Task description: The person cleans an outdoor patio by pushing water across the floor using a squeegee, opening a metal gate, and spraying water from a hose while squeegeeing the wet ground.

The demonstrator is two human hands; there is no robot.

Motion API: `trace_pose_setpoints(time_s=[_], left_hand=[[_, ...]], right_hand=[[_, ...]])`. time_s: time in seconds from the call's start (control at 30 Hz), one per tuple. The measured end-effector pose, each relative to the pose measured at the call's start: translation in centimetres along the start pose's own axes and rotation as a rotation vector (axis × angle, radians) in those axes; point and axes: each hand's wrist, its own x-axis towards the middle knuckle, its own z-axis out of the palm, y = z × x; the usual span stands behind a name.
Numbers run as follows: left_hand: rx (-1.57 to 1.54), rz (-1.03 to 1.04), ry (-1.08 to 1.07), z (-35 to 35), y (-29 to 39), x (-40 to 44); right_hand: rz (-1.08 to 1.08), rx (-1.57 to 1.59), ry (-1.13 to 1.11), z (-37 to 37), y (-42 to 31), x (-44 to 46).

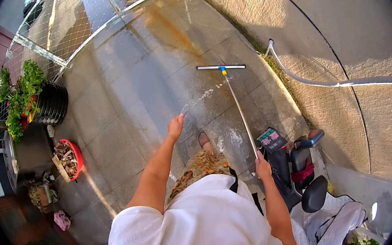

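My right hand (pixel 263 167) is wrapped around the pole of a floor squeegee (pixel 241 109). Its wide blade rests on the wet paving ahead, with a blue and yellow joint where the pole meets it. My left hand (pixel 175 127) is closed and held out in front of me, apart from the squeegee. Splashes of water (pixel 204 94) run from near that fist toward the blade. Whatever the left fingers grip is hidden from view. Wet grey floor tiles (pixel 143 78) lie under both hands.
A wire-mesh gate (pixel 116 14) stands at the upper left. Potted plants (pixel 28 86) and a red basin (pixel 77 160) of wood scraps are on the left. To the right are a rough wall (pixel 320 54) with a pale pipe (pixel 316 82) and a parked scooter (pixel 300 166).
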Motion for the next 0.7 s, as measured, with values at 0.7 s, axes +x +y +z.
trace_pose_setpoints(time_s=[0.7], left_hand=[[-0.621, -0.834, 0.462, -6.4, -11.7, -7.2]], right_hand=[[-0.573, -0.525, -0.366, -17.9, -9.8, 16.1]])
